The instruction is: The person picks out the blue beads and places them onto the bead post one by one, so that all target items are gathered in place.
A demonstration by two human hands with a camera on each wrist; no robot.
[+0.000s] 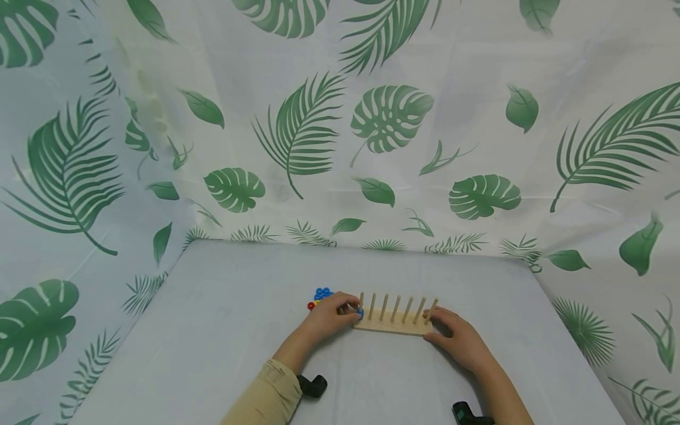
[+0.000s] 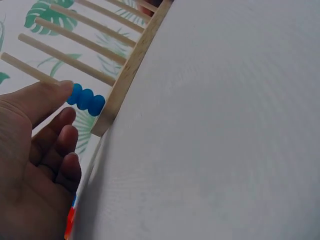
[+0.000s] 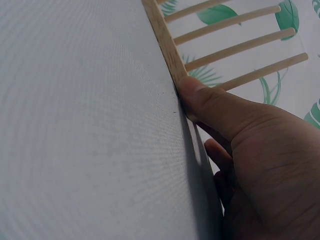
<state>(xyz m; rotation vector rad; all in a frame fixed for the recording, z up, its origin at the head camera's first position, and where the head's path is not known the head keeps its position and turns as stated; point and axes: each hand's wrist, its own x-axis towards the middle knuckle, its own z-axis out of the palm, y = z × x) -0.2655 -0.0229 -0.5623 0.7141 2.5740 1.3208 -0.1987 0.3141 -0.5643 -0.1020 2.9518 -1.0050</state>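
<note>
A wooden peg board (image 1: 394,327) lies on the table with several upright pegs in a row. Blue beads (image 2: 86,99) are threaded low on its leftmost peg, stacked against the base. My left hand (image 1: 330,314) is at that peg, its thumb (image 2: 47,97) against the uppermost blue bead; the index finger is mostly hidden behind. The other left fingers curl loosely towards the palm. At the opposite end, my right hand (image 1: 459,339) grips the board, with the thumb (image 3: 197,95) on its near edge and fingers behind it.
Loose blue beads (image 1: 323,292), a red bead (image 1: 310,306) and some yellow lie just behind my left hand, partly covered by it. A white cloth covers the table (image 1: 239,295). Leaf-printed curtains (image 1: 319,136) stand behind and at both sides.
</note>
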